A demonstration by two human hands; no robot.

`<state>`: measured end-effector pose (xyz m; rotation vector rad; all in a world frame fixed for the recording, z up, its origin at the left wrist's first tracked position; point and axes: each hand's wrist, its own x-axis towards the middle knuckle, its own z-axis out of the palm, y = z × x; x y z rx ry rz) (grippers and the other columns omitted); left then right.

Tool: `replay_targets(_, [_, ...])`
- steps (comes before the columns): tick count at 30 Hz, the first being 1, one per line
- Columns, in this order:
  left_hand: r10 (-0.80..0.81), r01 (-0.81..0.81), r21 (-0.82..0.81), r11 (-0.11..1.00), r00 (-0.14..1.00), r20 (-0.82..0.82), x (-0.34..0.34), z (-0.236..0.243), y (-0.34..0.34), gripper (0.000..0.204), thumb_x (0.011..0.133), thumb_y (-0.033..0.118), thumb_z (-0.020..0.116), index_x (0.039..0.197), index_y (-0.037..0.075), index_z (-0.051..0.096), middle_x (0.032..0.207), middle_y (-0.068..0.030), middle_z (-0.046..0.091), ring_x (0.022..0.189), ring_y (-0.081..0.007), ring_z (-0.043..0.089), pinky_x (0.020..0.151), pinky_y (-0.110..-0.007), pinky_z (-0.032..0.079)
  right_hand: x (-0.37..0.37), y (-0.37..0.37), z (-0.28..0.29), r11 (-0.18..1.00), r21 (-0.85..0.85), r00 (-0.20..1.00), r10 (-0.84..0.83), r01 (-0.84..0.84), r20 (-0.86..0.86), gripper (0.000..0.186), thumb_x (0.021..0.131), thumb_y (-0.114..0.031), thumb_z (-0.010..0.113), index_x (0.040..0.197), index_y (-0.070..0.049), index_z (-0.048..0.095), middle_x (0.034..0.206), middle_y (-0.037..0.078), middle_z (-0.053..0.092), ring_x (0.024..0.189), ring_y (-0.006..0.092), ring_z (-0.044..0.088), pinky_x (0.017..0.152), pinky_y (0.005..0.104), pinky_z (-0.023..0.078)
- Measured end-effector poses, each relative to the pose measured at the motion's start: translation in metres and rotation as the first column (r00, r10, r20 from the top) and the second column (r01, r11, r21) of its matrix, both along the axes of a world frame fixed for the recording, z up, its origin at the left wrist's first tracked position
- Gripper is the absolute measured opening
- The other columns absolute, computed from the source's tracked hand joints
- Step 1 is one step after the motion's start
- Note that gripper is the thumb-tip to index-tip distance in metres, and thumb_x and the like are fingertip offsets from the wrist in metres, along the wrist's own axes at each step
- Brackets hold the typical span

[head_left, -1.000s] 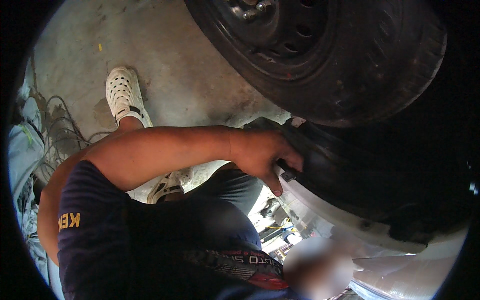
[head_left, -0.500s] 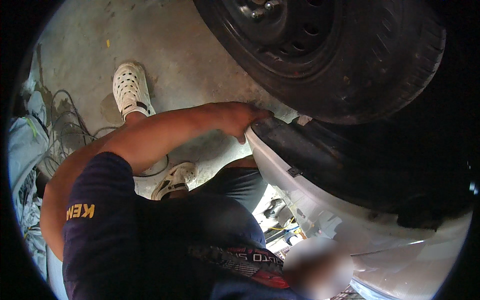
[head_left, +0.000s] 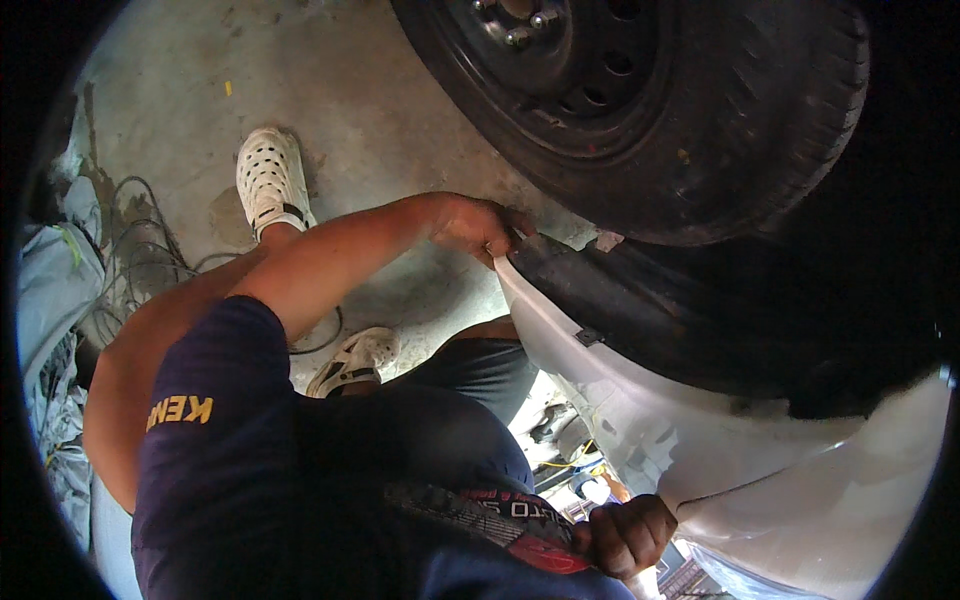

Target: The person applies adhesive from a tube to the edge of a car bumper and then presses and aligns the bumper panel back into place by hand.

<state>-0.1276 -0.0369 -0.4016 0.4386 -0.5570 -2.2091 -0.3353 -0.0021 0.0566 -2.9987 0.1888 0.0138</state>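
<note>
In the head view, the left hand (head_left: 470, 228) pinches the corner of one white bumper cover (head_left: 680, 430), which curves along a black wheel-arch liner (head_left: 640, 310). The right hand (head_left: 630, 537) is curled tight near the cover's other edge; whether it grips anything, I cannot tell. The cover seems lined up with the arch; a thin dark seam (head_left: 745, 487) shows, and fastening cannot be judged. One steel wheel (head_left: 600, 110), three visible lug nuts (head_left: 517, 38), two white clogs (head_left: 272, 175).

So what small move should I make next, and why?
I'd probably steady the tip of the white panel with your left hand: it seems to hold that corner, beside the dark liner, while your right hand is curled near the panel.
</note>
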Motion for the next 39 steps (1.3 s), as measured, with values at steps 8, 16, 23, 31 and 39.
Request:
replay_targets(8, [0.415, -0.344, 0.502, 0.793, 0.909, -0.033, -0.052, 0.042, -0.009, 0.053, 0.106, 0.027, 0.076, 0.154, 0.008, 0.065, 0.149, -0.0071, 0.07, 0.135, -0.0213, 0.067, 0.119, -0.037, 0.051, 0.015, 0.005, 0.013, 0.993, 0.006, 0.976, -0.112, 0.115, -0.184, 0.021, 0.095, -0.023, 0.082, 0.108, -0.01, 0.071, 0.085, 0.006, 0.066, 0.069, 0.0269, 0.063, 0.063, 0.0448, 0.053])
replay_targets(16, [0.347, -0.494, 0.231, 0.838, 0.81, 0.473, -0.05, 0.035, -0.022, 0.047, 0.106, 0.037, 0.076, 0.141, 0.006, 0.075, 0.148, -0.0102, 0.073, 0.131, -0.0242, 0.069, 0.11, -0.042, 0.054, 0.019, -0.009, -0.001, 0.999, 0.047, 1.0, -0.021, 0.022, -0.008, 0.023, 0.078, -0.014, 0.09, 0.094, -0.01, 0.074, 0.082, 0.004, 0.067, 0.066, 0.0242, 0.064, 0.057, 0.0391, 0.052])
replay_targets(23, [0.528, -0.59, 0.03, 0.807, 0.742, 0.413, 0.037, 0.227, 0.013, 0.077, 0.107, 0.056, 0.07, 0.16, 0.002, 0.058, 0.157, -0.0167, 0.065, 0.14, -0.0322, 0.063, 0.128, -0.046, 0.042, 0.014, -0.021, -0.001, 0.994, 0.103, 0.997, 0.021, -0.028, 0.072, 0.019, 0.08, -0.012, 0.09, 0.087, -0.008, 0.073, 0.076, 0.004, 0.063, 0.065, 0.0234, 0.062, 0.056, 0.0386, 0.051])
replay_targets(31, [0.833, -0.846, -0.072, 0.528, 0.533, -0.148, 0.061, 0.343, 0.042, 0.077, 0.107, 0.06, 0.067, 0.164, 0.01, 0.056, 0.166, -0.008, 0.057, 0.158, -0.027, 0.043, 0.136, -0.051, 0.025, 0.017, -0.017, 0.008, 0.993, 0.116, 0.99, -0.002, -0.015, 0.14, 0.022, 0.084, -0.015, 0.088, 0.081, -0.012, 0.066, 0.076, 0.004, 0.056, 0.07, 0.0244, 0.062, 0.059, 0.0399, 0.052])
replay_targets(39, [0.856, -0.869, -0.008, 0.495, 0.49, -0.164, 0.056, 0.331, 0.033, 0.068, 0.105, 0.048, 0.077, 0.164, 0.019, 0.057, 0.159, -0.0016, 0.063, 0.151, -0.0257, 0.052, 0.13, -0.053, 0.036, 0.01, -0.016, 0.01, 0.991, 0.136, 0.987, -0.005, -0.017, 0.163, 0.023, 0.087, -0.016, 0.086, 0.08, -0.012, 0.064, 0.078, 0.003, 0.058, 0.074, 0.024, 0.064, 0.062, 0.0401, 0.054])
